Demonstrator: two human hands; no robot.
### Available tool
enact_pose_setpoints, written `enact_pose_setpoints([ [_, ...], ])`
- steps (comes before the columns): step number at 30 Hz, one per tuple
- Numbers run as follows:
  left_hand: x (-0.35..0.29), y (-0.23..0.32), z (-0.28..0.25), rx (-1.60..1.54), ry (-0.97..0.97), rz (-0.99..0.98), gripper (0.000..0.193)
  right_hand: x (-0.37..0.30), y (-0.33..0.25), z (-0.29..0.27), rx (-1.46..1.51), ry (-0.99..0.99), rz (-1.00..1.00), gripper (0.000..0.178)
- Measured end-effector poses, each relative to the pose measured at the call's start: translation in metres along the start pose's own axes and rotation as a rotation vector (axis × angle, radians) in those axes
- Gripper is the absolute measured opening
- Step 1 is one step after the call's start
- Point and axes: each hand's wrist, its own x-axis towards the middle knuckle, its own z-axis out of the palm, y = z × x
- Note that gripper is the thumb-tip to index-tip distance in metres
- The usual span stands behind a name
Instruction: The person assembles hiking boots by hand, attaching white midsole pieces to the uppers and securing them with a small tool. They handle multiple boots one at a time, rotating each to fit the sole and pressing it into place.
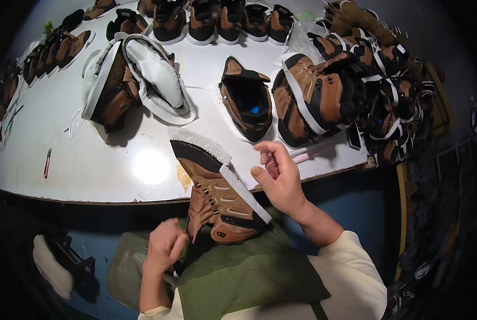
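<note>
1. Head view, the work: the shoe [204, 178] lay across the near edge of the table [108, 181], toe over the tabletop and heel end by the apron [249, 272]. Its white rim [244, 192] faced up and to the right, its tongue down to the left. Table edge and lap probably shared its weight, leaving that rim exposed.

2. Head view, the hands: the right hand [281, 176] hovered just beside the rim, thumb apart from bent fingers, with a gap between them; it seemed placed for easy reach of that side. The left hand [166, 242] was near the tongue, fingers curled inward. Whether it pinched anything or touched the shoe, I cannot tell.

3. Head view, around: beyond the toe, two white-lined shoes [158, 72] leaned together. An upright shoe [249, 128] stood with its opening upward, and beside it a tilted shoe [332, 90] leaned among others. A striped stick [313, 153] lay behind the right hand, a red pen [47, 162] well off to the left, and a shoe row [202, 24] lined the back.

4. Head view, obstacles: the upright shoe, tilted shoe and right-hand heap [396, 96] likely limited room for the right hand; the left side was freer.
</note>
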Motion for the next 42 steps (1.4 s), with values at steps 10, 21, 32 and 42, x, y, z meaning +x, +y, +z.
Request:
enact_pose_setpoints([
  [10, 0.001, -0.004, -0.021, -0.215, 0.226, 0.118, 0.008, 0.01, 0.006, 0.05, -0.462, -0.042, -0.177, 0.06],
  [21, 0.121, -0.045, 0.033, -0.833, 0.202, -0.41, 0.052, 0.035, 0.059, 0.04, 0.648, -0.194, 0.24, 0.026],
  [32, 0.153, -0.023, 0.035, -1.129, 0.115, -0.195, 0.052, 0.03, 0.049, 0.02, 1.054, -0.299, 0.397, 0.015],
  [42, 0.139, -0.012, 0.026, -1.142, 0.379, -0.367, 0.02, 0.026, 0.085, 0.035, 1.188, -0.172, 0.474, 0.015],
])
